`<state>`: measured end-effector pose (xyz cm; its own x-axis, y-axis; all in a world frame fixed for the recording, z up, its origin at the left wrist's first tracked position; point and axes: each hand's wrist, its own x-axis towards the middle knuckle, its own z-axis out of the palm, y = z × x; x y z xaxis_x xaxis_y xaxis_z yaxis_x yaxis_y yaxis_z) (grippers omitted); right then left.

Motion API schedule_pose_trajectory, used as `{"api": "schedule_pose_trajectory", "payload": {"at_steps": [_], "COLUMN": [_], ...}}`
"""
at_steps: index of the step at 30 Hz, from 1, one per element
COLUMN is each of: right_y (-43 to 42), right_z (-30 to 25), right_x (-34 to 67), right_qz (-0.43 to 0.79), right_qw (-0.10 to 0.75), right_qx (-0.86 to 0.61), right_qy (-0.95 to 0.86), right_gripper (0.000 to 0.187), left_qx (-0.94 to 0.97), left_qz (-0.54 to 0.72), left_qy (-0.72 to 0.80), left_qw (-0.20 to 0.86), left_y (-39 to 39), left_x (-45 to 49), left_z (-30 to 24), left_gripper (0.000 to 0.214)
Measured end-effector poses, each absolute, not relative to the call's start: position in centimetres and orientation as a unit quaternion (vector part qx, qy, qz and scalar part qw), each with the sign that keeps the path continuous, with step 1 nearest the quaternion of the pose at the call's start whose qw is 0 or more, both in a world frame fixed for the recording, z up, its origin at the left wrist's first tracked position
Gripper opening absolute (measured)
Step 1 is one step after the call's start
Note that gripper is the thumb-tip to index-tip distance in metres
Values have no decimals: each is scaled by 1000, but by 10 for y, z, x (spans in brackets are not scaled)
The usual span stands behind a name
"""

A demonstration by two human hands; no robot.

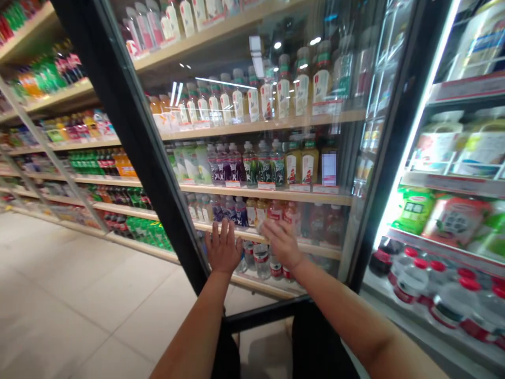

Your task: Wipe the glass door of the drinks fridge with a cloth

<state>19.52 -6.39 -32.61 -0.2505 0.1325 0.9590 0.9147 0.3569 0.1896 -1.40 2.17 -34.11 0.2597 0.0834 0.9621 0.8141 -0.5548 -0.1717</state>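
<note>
A glass door (252,152) with a black frame stands open in front of me. My left hand (224,247) lies flat against the lower part of its glass, fingers spread and holding nothing. To its right, my right hand (283,243) presses on the same pane, its fingers closed over a small white cloth (261,226). Only a pale edge of the cloth shows at the fingertips, and the rest is hidden under the hand. Reflections of ceiling lights lie across the upper glass.
Bottled drinks (232,163) fill wooden shelves seen through the glass. More drink shelves (87,131) run along the left above a tiled floor (51,295). The lit cooler (453,184) at right holds jugs, pouches and red-capped bottles (412,279).
</note>
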Motion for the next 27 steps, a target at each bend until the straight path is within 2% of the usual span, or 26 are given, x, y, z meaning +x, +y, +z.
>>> {"api": "schedule_pose_trajectory", "payload": {"at_steps": [2,4,10,11,16,22,27], "right_y": [-66,-68,-60,-59,-61,-58,-59], "right_z": [-357,-369,-367,-376,-422,-393,-435], "right_x": [179,169,156,152,134,137,129], "right_qz": [-412,-399,-358,-355,-336,-340,-323], "right_qw": [389,354,465,452,282,363,284], "right_qx": [-342,-331,-413,-408,-346,-389,-355], "right_qy": [-750,-778,-696,-710,-830,-775,-830], "right_gripper": [35,28,33,32,22,27,14], "left_qx": [-717,-718,-702,-702,-705,-708,-708], "left_qz": [-524,-522,-511,-512,-515,-519,-517], "left_qy": [-313,-312,-314,-313,-306,-306,-308], "left_qw": [336,339,384,385,379,367,371], "left_y": [22,22,19,18,17,20,21], "left_x": [-14,-14,-13,-13,-14,-15,-15], "left_z": [-342,-342,-338,-337,-337,-338,-338], "left_gripper": [61,59,62,63,69,69,67]}}
